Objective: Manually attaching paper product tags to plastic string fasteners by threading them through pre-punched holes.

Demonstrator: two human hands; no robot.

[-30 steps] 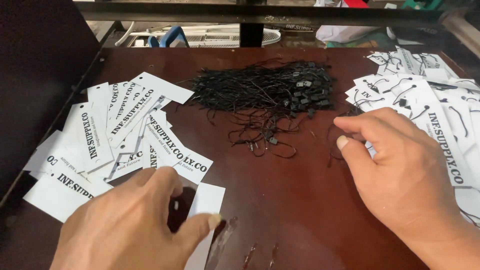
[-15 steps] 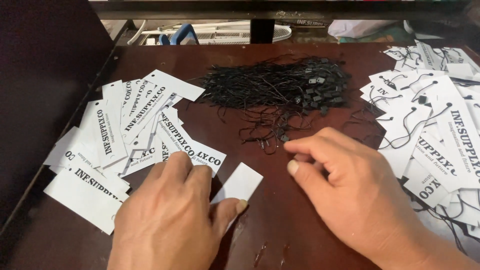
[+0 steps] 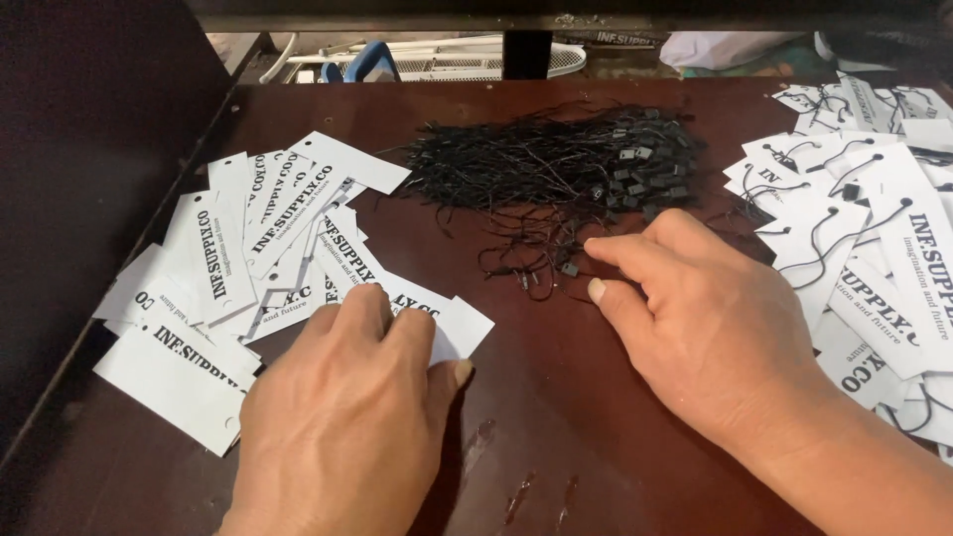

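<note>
My left hand (image 3: 347,417) lies on a white paper tag (image 3: 459,328) at the front of the dark wooden table (image 3: 556,397), fingers and thumb pinching its edge. More white printed tags (image 3: 248,248) are fanned out to the left. My right hand (image 3: 705,318) reaches toward a heap of thin black strings with small clasps (image 3: 556,169). Its index finger and thumb are apart at the loose strands near the heap's front edge (image 3: 556,263), and I cannot tell whether they hold one.
At the right lies a pile of white tags with black strings threaded through them (image 3: 864,228). A dark panel (image 3: 89,149) stands along the table's left side. Behind the table are a white wire object (image 3: 467,62) and a blue item (image 3: 367,62).
My left hand has slid a single white tag out toward the table's middle. My right hand has moved from the right-hand pile leftward to the front of the string heap.
</note>
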